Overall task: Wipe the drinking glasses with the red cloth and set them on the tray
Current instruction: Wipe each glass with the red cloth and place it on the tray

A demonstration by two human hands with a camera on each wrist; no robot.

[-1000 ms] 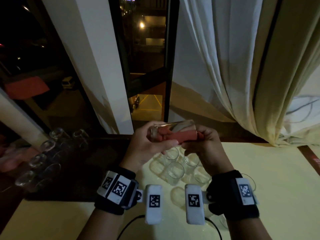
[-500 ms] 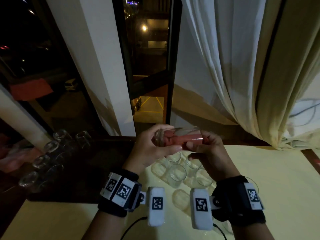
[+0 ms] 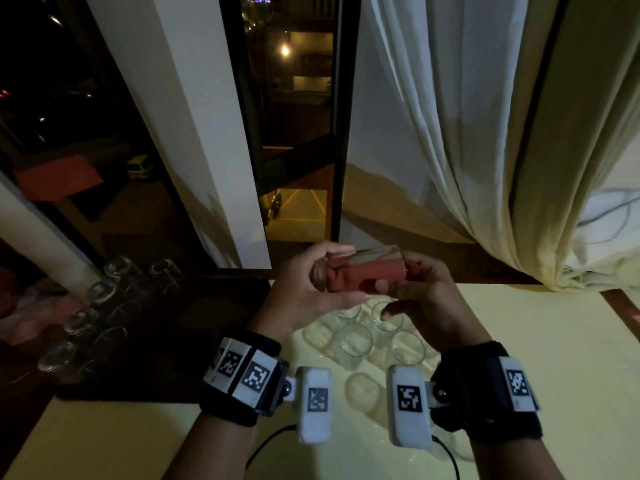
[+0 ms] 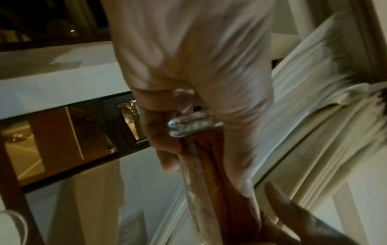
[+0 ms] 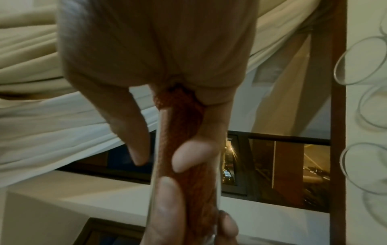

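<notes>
Wiping the clear cylindrical drinking glass [image 3: 360, 268] well calls, I judge, for the left hand [image 3: 304, 296], fingers curled round its thick base end, to turn it while the right hand [image 3: 426, 299], pinching the red woven cloth [image 3: 367, 275] stuffed inside, twists against the wall. It is held sideways above the pale yellow counter [image 3: 554, 341], over more clear glasses [image 3: 353, 344]. Wiped ones stand on the dark tray [image 3: 166, 341] to the left, below a night window and cream curtains [image 3: 485, 133].
</notes>
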